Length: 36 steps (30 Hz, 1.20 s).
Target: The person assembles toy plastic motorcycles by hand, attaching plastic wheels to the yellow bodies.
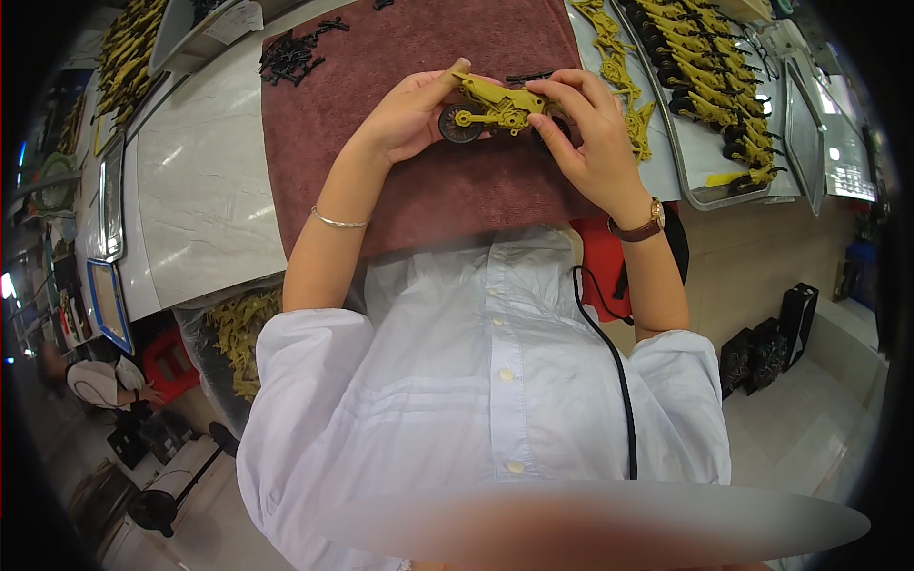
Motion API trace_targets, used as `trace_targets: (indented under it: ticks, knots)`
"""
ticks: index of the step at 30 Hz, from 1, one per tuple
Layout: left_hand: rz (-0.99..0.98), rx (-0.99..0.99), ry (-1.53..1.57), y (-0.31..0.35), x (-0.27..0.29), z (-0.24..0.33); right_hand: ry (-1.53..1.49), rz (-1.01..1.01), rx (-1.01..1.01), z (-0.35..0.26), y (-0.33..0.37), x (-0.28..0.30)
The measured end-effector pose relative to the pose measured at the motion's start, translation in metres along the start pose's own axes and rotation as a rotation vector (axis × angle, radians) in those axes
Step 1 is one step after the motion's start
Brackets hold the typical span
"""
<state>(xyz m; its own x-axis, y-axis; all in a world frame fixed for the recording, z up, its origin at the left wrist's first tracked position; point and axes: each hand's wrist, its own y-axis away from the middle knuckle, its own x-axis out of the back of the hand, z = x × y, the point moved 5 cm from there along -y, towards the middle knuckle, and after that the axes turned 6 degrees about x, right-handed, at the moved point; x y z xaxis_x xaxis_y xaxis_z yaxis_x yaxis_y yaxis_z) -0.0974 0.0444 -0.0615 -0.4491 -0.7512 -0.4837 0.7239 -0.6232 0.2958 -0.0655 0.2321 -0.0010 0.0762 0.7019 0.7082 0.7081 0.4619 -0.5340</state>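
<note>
Between my two hands is a toy motorcycle [495, 103] with a yellow-green body and dark wheels, held above a reddish-brown cloth [428, 209]. My left hand [419, 112] grips its left end, thumb on top near the wheel. With thumb and fingers, my right hand [588, 128] pinches the other end and partly covers the second wheel. Behind the toy, a few thin black parts [529, 76] lie on the cloth. A heap of small black parts [290, 57] rests at the cloth's far left.
To the right, a metal tray [709, 200] bears rows of yellow-green toy motorcycles, beside loose yellow-green parts [609, 48]. More such pieces fill a bin [152, 48] at far left and a bag [238, 333] below the table edge. Another person [100, 381] is at lower left.
</note>
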Motion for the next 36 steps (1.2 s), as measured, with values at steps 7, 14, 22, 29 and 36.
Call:
trace_targets:
  ticks: [7,14,22,29,36]
  knots:
    - [0.069,0.05,0.078,0.0,-0.007,-0.004,-0.018,0.018,0.024,-0.002,0.0,0.0]
    - [0.034,0.057,0.23,-0.001,-0.003,-0.007,-0.1,0.008,-0.046,0.007,0.006,-0.009]
    - [0.228,-0.189,-0.169,-0.001,-0.016,-0.008,-0.062,0.03,-0.043,0.015,0.013,-0.018]
    - [0.329,-0.272,-0.346,-0.003,-0.014,-0.009,0.055,0.153,-0.11,0.018,0.013,-0.004]
    - [0.191,-0.372,-0.43,-0.002,-0.02,0.0,-0.528,-0.094,-0.298,0.045,0.005,-0.005]
